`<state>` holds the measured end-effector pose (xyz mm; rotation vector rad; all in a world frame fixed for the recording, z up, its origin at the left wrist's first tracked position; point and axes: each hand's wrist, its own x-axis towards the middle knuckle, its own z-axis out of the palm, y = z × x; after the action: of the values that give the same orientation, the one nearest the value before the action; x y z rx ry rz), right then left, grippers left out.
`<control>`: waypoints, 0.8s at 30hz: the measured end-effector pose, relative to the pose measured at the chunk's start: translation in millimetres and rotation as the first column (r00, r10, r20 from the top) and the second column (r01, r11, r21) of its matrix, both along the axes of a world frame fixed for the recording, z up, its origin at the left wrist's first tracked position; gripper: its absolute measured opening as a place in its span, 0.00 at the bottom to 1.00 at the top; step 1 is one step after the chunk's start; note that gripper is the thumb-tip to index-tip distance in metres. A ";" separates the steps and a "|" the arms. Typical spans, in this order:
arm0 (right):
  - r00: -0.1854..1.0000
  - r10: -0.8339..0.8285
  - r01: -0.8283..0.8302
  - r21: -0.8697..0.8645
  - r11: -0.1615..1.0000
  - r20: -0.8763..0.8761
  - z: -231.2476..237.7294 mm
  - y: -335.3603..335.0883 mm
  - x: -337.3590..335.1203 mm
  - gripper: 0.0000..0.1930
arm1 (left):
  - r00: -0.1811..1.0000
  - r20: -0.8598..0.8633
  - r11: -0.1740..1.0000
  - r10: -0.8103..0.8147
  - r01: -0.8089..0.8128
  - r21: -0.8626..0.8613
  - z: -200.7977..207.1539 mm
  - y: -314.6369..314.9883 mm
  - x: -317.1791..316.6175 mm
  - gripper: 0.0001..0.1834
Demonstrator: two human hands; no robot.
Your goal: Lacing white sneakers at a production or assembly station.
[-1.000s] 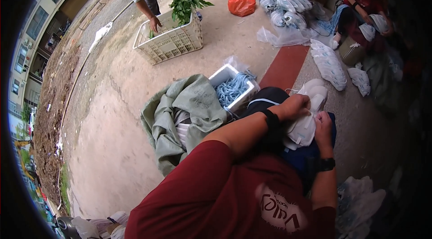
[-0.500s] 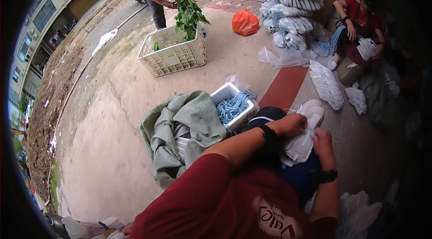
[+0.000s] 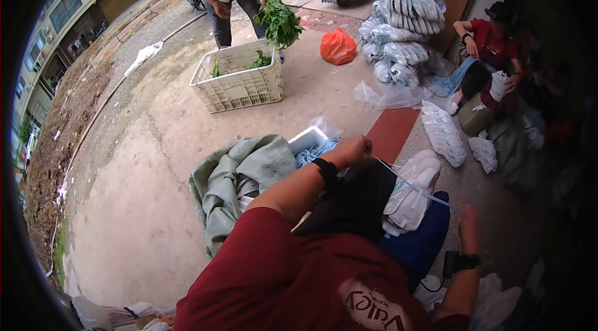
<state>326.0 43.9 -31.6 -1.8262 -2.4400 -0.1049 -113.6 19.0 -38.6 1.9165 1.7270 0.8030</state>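
Note:
A bundle of white shoe uppers (image 3: 405, 209) rests on my lap, over the blue cloth of my right thigh. A thin light-blue cord (image 3: 413, 186) runs taut across it, from one hand to the other. My left hand (image 3: 356, 150) is closed on one end, raised above my dark left leg. Beyond the bundle's right side, my right hand (image 3: 470, 225) grips the other end, its fingers slightly blurred. Left of my knee stands a white foam box (image 3: 306, 139) with tangled blue cords (image 3: 316, 154), partly hidden by my left arm.
A grey-green sack (image 3: 249, 166) lies beside my left arm. Further off are a white plastic crate (image 3: 240, 91), a standing person holding leafy greens (image 3: 280, 22) and an orange-red bag (image 3: 337, 47). Stacked uppers (image 3: 408, 16) and a seated person (image 3: 495, 44) are at the right.
My hands have moved apart from the middle of the bundle, left hand up and leftward, right hand down and rightward, drawing the cord taut. The standing person has lifted the greens out beside the crate.

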 end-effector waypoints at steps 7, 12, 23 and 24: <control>0.576 -0.443 0.534 -0.093 0.840 -0.687 -4.4 -37.8 256.3 0.16 | 0.557 0.584 0.774 0.590 -0.597 -0.213 -43.8 -56.5 -144.2 0.09; 0.685 -0.584 0.625 -0.061 0.778 -0.435 -1.4 -75.1 416.9 0.13 | 0.257 0.736 0.687 0.626 -0.629 -0.365 -21.8 -92.5 -216.1 0.06; 0.247 -0.851 0.781 -0.425 0.458 -0.464 -57.0 -163.2 389.4 0.12 | 0.187 0.533 0.358 0.825 -0.903 -0.237 -1.8 -261.5 -381.3 0.04; 0.222 -0.858 0.786 -0.435 0.439 -0.463 -37.2 -190.5 394.6 0.13 | 0.267 0.505 0.403 0.821 -0.898 -0.179 -16.1 -275.6 -399.2 0.05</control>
<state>720.6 -146.7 -68.8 -2.4526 -0.8013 0.5199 -512.9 -256.6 -54.8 0.4296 2.2898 1.6789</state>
